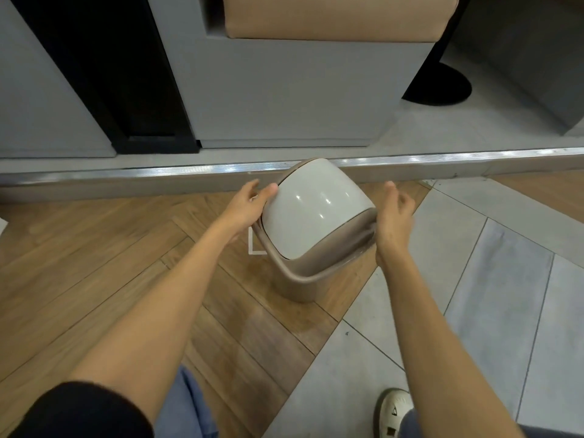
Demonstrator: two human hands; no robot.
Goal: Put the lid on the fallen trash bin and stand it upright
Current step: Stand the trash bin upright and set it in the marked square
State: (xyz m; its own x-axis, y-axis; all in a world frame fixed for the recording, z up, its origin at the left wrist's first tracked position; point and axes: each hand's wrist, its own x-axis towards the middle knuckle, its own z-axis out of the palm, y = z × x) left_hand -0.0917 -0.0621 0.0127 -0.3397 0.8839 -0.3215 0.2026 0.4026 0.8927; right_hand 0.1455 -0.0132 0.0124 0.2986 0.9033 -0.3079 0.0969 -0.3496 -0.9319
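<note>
A small beige trash bin [305, 287] is on the floor in the middle of the view, seen from above and slightly tilted. Its rounded white swing lid [316, 213] sits in the beige rim. My left hand [249, 207] grips the lid's left edge, thumb on top. My right hand [393, 216] is at the right side of the rim, fingers slightly apart and touching or nearly touching it. The bin's lower body is mostly hidden under the lid.
A metal-edged step [126, 175] runs across just behind the bin. Behind it stand a grey cabinet base [284, 99] and a black round stand foot [442, 86]. Wood and grey tile floor lie around; my shoe [393, 412] is at bottom right.
</note>
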